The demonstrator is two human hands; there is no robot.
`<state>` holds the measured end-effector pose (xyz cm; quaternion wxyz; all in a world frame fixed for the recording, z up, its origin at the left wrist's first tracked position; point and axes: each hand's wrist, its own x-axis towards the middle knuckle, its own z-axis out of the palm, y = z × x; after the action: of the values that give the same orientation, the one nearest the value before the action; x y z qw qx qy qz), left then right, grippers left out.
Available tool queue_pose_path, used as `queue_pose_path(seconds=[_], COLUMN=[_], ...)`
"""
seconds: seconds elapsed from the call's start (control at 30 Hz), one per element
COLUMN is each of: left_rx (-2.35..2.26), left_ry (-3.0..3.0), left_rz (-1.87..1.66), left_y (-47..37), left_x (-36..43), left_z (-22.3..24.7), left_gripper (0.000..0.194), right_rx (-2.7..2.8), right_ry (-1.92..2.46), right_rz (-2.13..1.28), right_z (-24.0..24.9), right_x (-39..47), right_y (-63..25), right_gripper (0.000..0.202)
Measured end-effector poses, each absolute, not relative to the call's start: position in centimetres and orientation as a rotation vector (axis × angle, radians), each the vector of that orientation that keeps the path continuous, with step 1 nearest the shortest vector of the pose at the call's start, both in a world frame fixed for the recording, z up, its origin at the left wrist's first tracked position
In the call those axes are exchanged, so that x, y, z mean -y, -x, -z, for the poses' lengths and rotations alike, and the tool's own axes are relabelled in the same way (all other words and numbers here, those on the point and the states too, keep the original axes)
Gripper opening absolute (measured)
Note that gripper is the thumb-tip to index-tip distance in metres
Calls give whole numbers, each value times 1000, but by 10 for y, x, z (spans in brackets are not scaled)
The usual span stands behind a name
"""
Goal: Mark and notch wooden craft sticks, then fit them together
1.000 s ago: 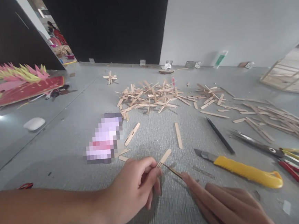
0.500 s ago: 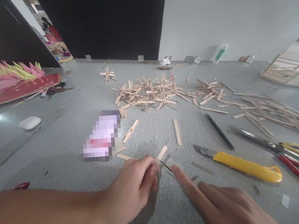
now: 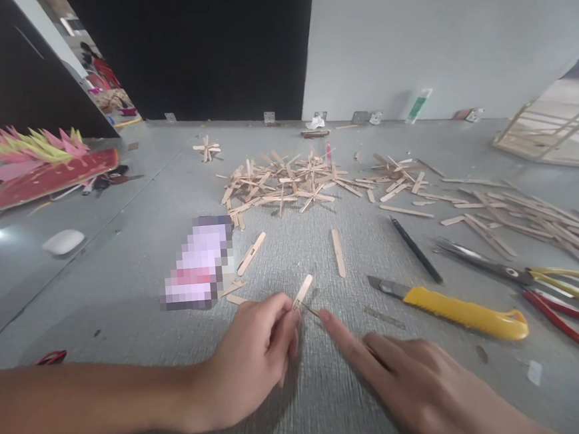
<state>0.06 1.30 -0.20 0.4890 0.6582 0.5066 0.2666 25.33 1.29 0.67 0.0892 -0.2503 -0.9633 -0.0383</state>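
Note:
Pinched in the fingers of my left hand (image 3: 258, 363) is a wooden craft stick (image 3: 304, 286), its upper end pointing up and away. My right hand (image 3: 407, 375) grips a thin, narrow metal tool (image 3: 310, 309); the index finger lies stretched along it. The tool's tip meets the stick beside my left fingertips. Its exact kind is unclear, since the palm hides most of it. Beyond the hands lie a stick with a slot cut in it (image 3: 252, 254) and a plain stick (image 3: 338, 253).
On the right lie a yellow utility knife (image 3: 465, 311), a black pen (image 3: 416, 250) and red-and-yellow-handled pliers or snips (image 3: 522, 273). A phone (image 3: 197, 261) with a blurred screen rests at left. Piled sticks (image 3: 281, 184) spread behind, with more sticks (image 3: 545, 220) at right.
Both hands, with the stick and tool, appear slightly farther left and higher, while the whole view has also shifted a little. The tool still touches the stick.

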Motion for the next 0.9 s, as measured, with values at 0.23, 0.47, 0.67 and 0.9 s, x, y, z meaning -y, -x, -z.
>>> queue_pose_path(seconds=[0.23, 0.47, 0.67, 0.9], left_rx=[-1249, -1248, -1240, -1126], left_ry=[-1512, -1520, -1626, -1683], left_rz=[-660, -663, -652, -679], left_y=[-4, -5, -5, -1], left_x=[-15, -15, -16, -19], left_z=[-7, -6, 1, 0], left_gripper=[38, 38, 40, 42], right_rx=[2790, 2765, 2794, 3014], right_ry=[823, 902, 989, 976], right_rz=[-80, -48, 37, 139], right_z=[-1, -4, -2, -37], right_x=[-18, -17, -14, -27], right_y=[-247, -245, -247, -239], right_gripper=[77, 85, 89, 96])
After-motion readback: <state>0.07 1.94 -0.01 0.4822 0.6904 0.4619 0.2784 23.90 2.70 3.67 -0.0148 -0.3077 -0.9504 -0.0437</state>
